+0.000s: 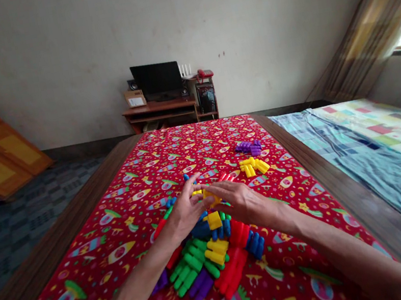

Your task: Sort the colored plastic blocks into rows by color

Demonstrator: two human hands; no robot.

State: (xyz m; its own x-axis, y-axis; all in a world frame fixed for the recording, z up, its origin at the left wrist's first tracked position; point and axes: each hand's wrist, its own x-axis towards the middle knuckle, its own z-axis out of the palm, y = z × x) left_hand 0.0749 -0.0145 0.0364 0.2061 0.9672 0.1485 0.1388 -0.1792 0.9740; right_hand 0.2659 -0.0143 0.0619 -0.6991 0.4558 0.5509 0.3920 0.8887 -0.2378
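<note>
Plastic building blocks with peg-like ends lie in a loose heap in front of me. Over the heap's far side, my left hand [185, 210] has its fingers curved around a yellow block [197, 192], index finger stretched out. My right hand [240, 198] meets it from the other side, closed on a yellow block [212, 197] between fingers and thumb. The fingers partly hide both pieces, and I cannot tell whether they are joined. Below the hands are another yellow block [214, 220], green blocks [192, 265], red blocks [233, 271], a purple block [201, 287] and blue blocks [255, 245].
A red patterned cloth [128, 266] covers the table. Farther off to the right lie grouped yellow blocks [253, 166] and purple blocks [249, 148]. A bed [373, 161] adjoins the right side. Beyond the table stands a desk [160, 107] with a monitor [157, 81].
</note>
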